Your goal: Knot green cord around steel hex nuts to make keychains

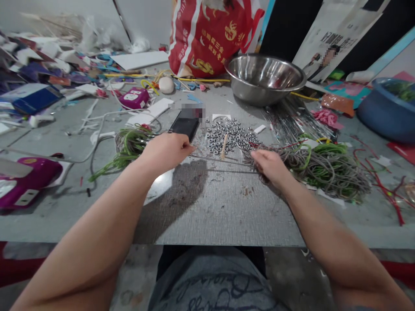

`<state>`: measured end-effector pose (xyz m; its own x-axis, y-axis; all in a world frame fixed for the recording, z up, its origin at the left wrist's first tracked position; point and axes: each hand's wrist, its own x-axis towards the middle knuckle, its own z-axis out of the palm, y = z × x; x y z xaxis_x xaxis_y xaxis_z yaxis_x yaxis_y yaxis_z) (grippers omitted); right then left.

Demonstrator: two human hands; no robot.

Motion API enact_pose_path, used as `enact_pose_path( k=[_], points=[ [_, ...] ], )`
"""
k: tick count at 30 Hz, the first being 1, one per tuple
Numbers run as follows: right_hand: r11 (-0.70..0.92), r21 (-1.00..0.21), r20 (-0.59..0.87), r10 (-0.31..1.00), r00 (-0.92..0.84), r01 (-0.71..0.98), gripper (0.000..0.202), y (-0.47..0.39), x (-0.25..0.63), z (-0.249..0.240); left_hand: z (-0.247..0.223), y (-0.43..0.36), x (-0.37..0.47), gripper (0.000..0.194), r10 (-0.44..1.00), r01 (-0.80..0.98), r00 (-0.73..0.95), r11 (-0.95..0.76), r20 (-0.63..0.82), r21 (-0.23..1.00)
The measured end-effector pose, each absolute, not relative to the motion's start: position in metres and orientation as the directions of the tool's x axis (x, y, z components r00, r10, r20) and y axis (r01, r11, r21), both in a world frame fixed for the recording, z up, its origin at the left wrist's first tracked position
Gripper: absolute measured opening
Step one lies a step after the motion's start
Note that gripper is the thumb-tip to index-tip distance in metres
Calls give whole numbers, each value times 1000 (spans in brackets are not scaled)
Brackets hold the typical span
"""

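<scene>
A thin grey cord [223,160] runs low over the table between my two hands. My left hand [170,149] is closed in a pinch on the cord, beside a bundle of green and grey cords [128,149]. On the other side, my right hand [267,164] is pinched around the cord, at the edge of a larger pile of grey and green cords [333,170]. Just beyond the cord lie many small silver metal rings [227,134], with a small wooden stick [224,146] among them. A dark phone [185,124] rests behind my left hand.
A steel bowl [264,80] and a red bag [210,39] stand at the back. A blue tub [389,110] is at the right. Purple power sockets [29,181], white cables and scraps cover the left side. Red cords [385,190] lie far right.
</scene>
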<state>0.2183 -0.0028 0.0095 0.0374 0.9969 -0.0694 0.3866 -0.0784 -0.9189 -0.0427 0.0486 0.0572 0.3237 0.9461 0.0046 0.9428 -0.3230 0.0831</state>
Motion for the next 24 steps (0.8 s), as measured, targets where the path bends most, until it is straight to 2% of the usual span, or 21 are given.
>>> enact_pose_path(
  k=[2,4,6,8,11,15,18,22,24],
  points=[
    [25,-766,-9,999,-49,642,43,-6,214,6,52,50,-43,26,946,946,320,-322,-50,-28],
    [92,-642,-4,992,-124,761,44,-9,211,6,48,50,-41,24,940,938,323,-334,-114,-95],
    [168,-605,43,983,-178,779,44,-11,210,8,47,49,-37,24,930,930,324,-347,-174,-122],
    [262,-605,172,965,-198,752,45,-12,212,11,47,47,-35,25,927,928,322,-350,-194,-129],
    [296,-563,377,923,-79,772,40,-11,221,17,47,46,-35,29,931,920,340,-359,-133,-159],
    [51,-375,498,854,154,926,30,-7,245,34,44,45,-36,32,892,879,449,-432,46,-201],
    [-199,-252,503,809,304,947,20,-7,266,48,43,44,-35,33,875,894,445,-424,191,-141],
    [-481,-197,371,770,519,854,21,-10,292,57,45,41,-31,32,849,894,417,-447,325,20],
    [-532,-177,259,786,561,828,29,-9,305,54,46,40,-30,31,833,876,427,-477,351,67]
  ],
)
